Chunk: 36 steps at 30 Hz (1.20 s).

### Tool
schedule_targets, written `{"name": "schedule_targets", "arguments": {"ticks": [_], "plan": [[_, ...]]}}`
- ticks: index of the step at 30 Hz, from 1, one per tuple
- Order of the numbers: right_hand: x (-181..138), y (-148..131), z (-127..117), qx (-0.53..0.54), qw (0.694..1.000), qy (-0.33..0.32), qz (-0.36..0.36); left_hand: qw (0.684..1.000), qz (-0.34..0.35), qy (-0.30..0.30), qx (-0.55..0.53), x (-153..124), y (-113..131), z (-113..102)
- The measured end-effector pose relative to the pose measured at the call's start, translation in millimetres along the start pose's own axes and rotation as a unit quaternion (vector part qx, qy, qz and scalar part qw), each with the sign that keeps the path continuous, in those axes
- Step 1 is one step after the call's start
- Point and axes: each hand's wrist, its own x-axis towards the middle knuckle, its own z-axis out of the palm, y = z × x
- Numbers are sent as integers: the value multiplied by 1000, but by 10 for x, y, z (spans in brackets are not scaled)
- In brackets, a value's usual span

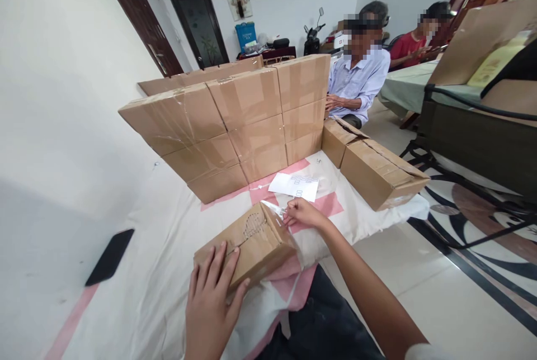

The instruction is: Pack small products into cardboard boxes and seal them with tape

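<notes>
A small brown cardboard box point(247, 240) lies in front of me on the cloth-covered table point(155, 254). My left hand point(213, 287) rests flat on the near left part of the box's top, fingers spread. At the far right end of the box, my right hand point(300, 213) pinches a small white label point(274, 209) with dark printing, and the label lies against or very close to the box edge. A dark scribble-like mark shows on the box top. Just beyond my right hand lies a white printed sheet point(293, 185).
A wall of stacked cardboard boxes point(251, 114) stands at the table's far side. Two more boxes point(373, 164) line the right edge. A black phone-like slab point(109, 256) lies at the left. Beyond the stack sits a person point(361, 69); another person point(415, 47) is farther right.
</notes>
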Motion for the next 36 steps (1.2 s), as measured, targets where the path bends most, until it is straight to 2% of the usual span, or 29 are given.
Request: {"name": "schedule_targets", "arguments": {"ticks": [6, 12, 16, 22, 36], "plan": [[-74, 212, 42, 47, 996, 30, -66, 1000, -14, -2, -9, 34, 44, 13], [-84, 264, 54, 51, 993, 38, -103, 997, -27, -3, -78, -103, -201, -17], [-100, 313, 70, 16, 991, 58, -123, 989, -74, -12, -131, -229, -355, -20], [-90, 417, 87, -27, 989, 80, -119, 981, -118, -6, -156, -280, -382, 12], [-18, 490, 107, -118, 971, 172, -121, 980, -107, 20, -168, -188, -378, 42]]}}
